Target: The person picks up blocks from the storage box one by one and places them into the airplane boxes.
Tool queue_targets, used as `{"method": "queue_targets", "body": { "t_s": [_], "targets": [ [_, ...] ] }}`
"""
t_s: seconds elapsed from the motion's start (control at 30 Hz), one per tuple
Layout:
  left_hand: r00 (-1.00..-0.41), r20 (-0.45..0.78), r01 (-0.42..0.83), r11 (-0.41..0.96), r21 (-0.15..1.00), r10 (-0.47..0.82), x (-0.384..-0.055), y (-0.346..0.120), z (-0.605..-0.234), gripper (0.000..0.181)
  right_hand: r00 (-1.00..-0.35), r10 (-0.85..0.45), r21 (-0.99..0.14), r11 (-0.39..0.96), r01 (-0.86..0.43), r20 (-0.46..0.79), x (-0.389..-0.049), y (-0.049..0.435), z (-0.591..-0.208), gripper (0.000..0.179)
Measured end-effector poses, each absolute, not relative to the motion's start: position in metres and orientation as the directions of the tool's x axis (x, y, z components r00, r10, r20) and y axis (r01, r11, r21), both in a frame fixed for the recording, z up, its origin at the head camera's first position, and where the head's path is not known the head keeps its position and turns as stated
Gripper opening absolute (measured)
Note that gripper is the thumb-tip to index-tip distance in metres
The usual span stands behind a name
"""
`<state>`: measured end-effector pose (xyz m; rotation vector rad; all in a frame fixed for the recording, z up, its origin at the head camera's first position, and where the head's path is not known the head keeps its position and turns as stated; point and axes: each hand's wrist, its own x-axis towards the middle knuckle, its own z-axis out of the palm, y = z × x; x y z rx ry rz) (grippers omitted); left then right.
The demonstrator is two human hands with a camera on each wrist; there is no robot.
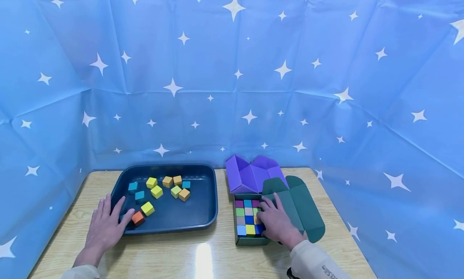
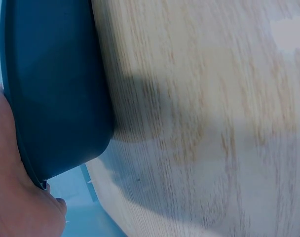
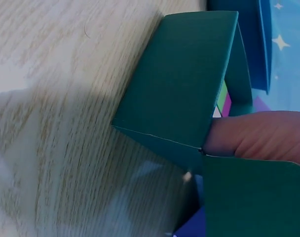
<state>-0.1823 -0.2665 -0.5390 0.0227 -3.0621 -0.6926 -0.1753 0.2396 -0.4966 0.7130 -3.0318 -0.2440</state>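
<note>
My left hand (image 1: pixel 105 226) rests at the front left corner of a dark blue tray (image 1: pixel 195 227), its fingers over the rim. In the left wrist view part of this hand (image 2: pixel 17 182) lies along the tray's edge. Near its fingertips inside the tray sits an orange-red cube (image 1: pixel 138 218). My right hand (image 1: pixel 278 222) reaches over the right wall of an open green box (image 1: pixel 250 241) packed with colored cubes. Its fingertips are right at an orange cube (image 1: pixel 257 220) in the right column; I cannot tell whether they pinch it. In the right wrist view the green box wall (image 3: pixel 174 79) hides those fingertips.
More cubes lie loose in the tray, including a yellow cube (image 1: pixel 148 208), a teal cube (image 1: pixel 139 196) and a light orange cube (image 1: pixel 184 195). The green lid (image 1: pixel 308 206) folds out to the right. Behind stands an open purple box (image 1: pixel 250 176). A starry blue backdrop (image 1: pixel 217 117) encloses the table.
</note>
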Motion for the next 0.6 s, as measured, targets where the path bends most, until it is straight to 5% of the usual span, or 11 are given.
{"method": "queue_targets", "body": {
  "t_s": [0.6],
  "targets": [
    [-1.0, 0.015, -0.003, 0.901, 0.433, -0.011, -0.1818, -0.2659, -0.5384, 0.079, -0.89, -0.453, 0.057, 0.891, -0.451, 0.049, -0.1735, 0.2348, -0.4884, 0.023]
  ]
}}
